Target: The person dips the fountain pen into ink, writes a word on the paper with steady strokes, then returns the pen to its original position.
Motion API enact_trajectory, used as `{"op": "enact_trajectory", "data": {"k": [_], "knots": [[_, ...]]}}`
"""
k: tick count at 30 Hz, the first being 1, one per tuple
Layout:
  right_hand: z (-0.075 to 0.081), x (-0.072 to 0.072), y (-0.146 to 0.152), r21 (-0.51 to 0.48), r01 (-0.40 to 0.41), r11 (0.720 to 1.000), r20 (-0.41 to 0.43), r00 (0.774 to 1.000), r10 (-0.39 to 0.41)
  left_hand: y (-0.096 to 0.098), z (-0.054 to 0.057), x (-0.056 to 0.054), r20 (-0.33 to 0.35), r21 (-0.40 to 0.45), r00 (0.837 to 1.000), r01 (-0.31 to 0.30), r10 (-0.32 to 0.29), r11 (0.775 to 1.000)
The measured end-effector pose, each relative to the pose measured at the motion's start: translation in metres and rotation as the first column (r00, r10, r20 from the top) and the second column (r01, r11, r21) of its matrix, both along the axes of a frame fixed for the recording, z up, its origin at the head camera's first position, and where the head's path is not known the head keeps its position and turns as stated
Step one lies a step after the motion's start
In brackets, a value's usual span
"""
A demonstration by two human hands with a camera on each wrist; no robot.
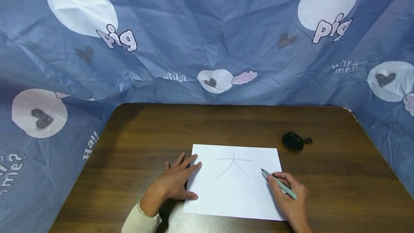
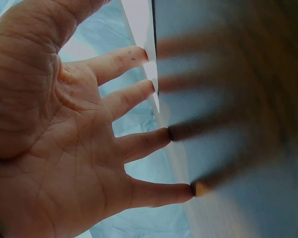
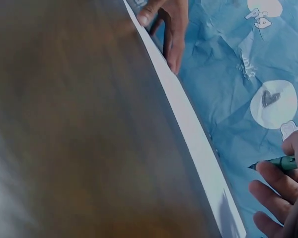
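A white sheet of paper point(image 1: 233, 197) lies on the brown wooden table, with a few thin dark pen strokes forming a figure like 大 on its upper half. My left hand point(image 1: 176, 179) is spread at the paper's left edge. Two of its fingertips touch the sheet and the others rest on the tabletop in the left wrist view. Between thumb and fingers my right hand point(image 1: 292, 193) pinches a light green pen point(image 1: 283, 185). Its dark tip points up and left over the right part of the paper, to the right of the strokes.
A small black pan-shaped dish point(image 1: 293, 141) with a short handle stands on the table point(image 1: 145, 132) beyond the paper's upper right corner. Behind the table hangs a blue printed cloth point(image 1: 181, 39), which also covers both sides.
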State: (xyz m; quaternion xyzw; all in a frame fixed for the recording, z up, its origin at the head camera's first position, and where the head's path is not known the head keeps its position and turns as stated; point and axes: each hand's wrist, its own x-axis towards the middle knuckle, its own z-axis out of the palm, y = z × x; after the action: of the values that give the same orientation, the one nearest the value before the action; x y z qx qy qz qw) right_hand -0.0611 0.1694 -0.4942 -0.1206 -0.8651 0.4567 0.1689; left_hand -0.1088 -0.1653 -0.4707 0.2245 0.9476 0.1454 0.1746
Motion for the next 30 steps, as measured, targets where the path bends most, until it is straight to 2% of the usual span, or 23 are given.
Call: {"op": "enact_trajectory", "data": {"k": [5, 9, 14, 17, 21, 24, 30], "knots": [[0.003, -0.008, 0.012, -0.009, 0.022, 1.000, -0.123, 0.992, -0.023, 0.000, 0.000, 0.000, 0.009, 0.007, 1.000, 0.003, -0.003, 1.000], [0.005, -0.014, 0.022, -0.025, 0.026, 0.999, -0.233, 0.972, -0.031, 0.001, 0.000, 0.000, 0.004, 0.009, 1.000, 0.000, 0.000, 1.000], [0.007, -0.021, 0.033, -0.024, 0.037, 0.999, -0.310, 0.950, -0.043, 0.001, 0.001, 0.000, 0.013, 0.007, 1.000, -0.010, 0.010, 1.000], [0.019, -0.021, 0.032, -0.028, 0.029, 0.999, -0.356, 0.934, -0.037, 0.001, 0.001, 0.000, 0.018, 0.010, 1.000, -0.013, 0.012, 1.000], [0.020, -0.024, 0.038, -0.017, 0.027, 0.999, -0.387, 0.921, -0.032, 0.000, 0.001, 0.000, 0.019, 0.020, 1.000, -0.015, 0.014, 1.000], [0.008, -0.030, 0.048, 0.027, 0.051, 0.998, -0.372, 0.927, -0.037, 0.000, 0.001, 0.001, 0.021, 0.029, 1.000, -0.014, 0.014, 0.999], [0.007, -0.036, 0.055, 0.083, 0.089, 0.993, -0.377, 0.925, -0.052, 0.000, 0.001, 0.001, 0.028, 0.031, 1.000, -0.013, 0.012, 0.999]]}}
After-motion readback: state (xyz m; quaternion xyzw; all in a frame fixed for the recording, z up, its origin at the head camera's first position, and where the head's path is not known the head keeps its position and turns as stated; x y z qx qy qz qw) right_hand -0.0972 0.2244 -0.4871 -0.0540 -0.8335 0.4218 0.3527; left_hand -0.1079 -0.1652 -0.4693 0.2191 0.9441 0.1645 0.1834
